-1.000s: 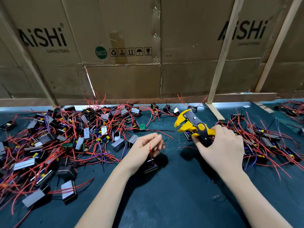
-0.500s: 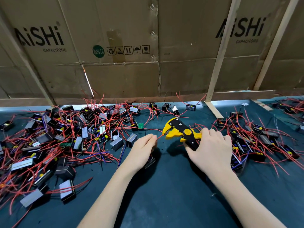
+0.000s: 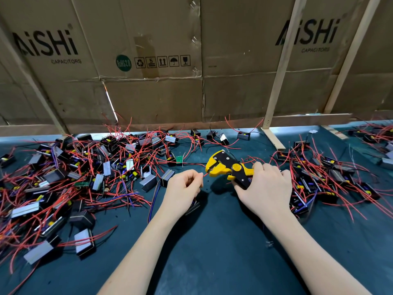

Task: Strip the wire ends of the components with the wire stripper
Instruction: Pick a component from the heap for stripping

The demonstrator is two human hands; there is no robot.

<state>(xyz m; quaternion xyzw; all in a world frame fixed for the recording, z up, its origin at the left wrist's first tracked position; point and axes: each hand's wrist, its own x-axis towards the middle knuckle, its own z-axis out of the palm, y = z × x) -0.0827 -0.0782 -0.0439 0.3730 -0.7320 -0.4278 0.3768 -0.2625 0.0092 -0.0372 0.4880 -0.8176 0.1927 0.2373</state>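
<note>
My right hand (image 3: 266, 189) grips the handles of a yellow and black wire stripper (image 3: 228, 169), its jaws pointing left. My left hand (image 3: 184, 188) pinches a thin red wire (image 3: 204, 175) whose tip reaches the stripper's jaws. A small black component (image 3: 192, 206) lies on the mat partly hidden under my left hand. A big heap of black and grey components with red wires (image 3: 70, 184) covers the left of the table. A second heap of components (image 3: 331, 177) lies to the right, behind my right hand.
The dark blue-green mat (image 3: 212, 252) covers the table. Cardboard sheets (image 3: 148, 60) and wooden slats (image 3: 276, 81) wall off the back. More wired components (image 3: 374, 135) lie at the far right. A few components (image 3: 212, 136) sit near the back edge.
The stripper in my right hand has moved left toward my left hand. My left hand has raised a red wire and brought its tip to the jaws.
</note>
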